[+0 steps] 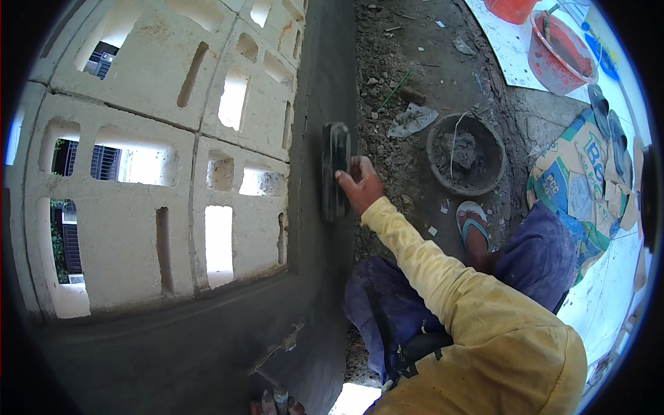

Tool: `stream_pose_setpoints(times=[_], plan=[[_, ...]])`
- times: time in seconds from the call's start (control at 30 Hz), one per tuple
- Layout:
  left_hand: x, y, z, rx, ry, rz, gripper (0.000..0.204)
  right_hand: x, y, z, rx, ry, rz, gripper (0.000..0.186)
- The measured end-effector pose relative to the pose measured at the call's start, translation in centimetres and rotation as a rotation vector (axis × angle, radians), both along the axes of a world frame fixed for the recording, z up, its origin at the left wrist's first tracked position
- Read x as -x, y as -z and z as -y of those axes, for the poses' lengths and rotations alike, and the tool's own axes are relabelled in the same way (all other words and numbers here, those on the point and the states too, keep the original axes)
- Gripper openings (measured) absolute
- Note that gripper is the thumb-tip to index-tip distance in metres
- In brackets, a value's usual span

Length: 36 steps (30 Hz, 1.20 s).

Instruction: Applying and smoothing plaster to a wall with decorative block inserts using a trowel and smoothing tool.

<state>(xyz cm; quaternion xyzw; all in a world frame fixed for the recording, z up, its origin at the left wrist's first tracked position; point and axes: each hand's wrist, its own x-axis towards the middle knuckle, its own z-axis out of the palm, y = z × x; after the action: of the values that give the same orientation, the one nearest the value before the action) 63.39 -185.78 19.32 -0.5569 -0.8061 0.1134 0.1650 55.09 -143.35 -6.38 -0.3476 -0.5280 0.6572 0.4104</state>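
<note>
My right hand (pixel 363 185), at the end of a yellow sleeve, is closed around the handle of a long dark plastering float (pixel 335 149). The float lies along the smooth grey plaster (pixel 321 76) beside the vent-block wall. At the lower edge, only the fingers of my left hand (pixel 296 407) show, wrapped round the handle of what looks like a trowel (pixel 271 379). Its blade is hard to tell from the dark plaster, and some mortar (pixel 287 340) clings there.
Pale vent blocks (pixel 131 235) with openings fill the left. To the right, a black bucket (pixel 437 162) of wet mortar stands on rubble-strewn ground. Beyond are a red bucket (pixel 543 66), a printed sack (pixel 553 183) and sandals (pixel 600 107). My sandalled foot (pixel 476 238) is near the bucket.
</note>
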Motion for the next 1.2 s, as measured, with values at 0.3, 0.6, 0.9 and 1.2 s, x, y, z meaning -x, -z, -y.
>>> stream_pose_setpoints(times=[0.3,0.6,0.9,1.2], plan=[[-0.1,0.0,0.4,0.03,-0.036,-0.01,0.029,1.0,-2.6,-0.6,-0.304,0.059,0.241,0.04],[0.3,-0.7,-1.4,0.028,-0.041,-0.008,0.031,7.2,-1.4,-13.0,-0.262,0.183,0.398,0.044],[-0.4,-1.3,-3.3,-0.238,-0.228,0.171,0.039,1.0,-1.4,-13.0,0.108,0.133,0.303,0.05],[0.9,4.0,-17.0,-0.85,-0.31,0.68,0.041,-8.0,-12.1,-4.9,-0.066,0.117,0.0,0.039]])
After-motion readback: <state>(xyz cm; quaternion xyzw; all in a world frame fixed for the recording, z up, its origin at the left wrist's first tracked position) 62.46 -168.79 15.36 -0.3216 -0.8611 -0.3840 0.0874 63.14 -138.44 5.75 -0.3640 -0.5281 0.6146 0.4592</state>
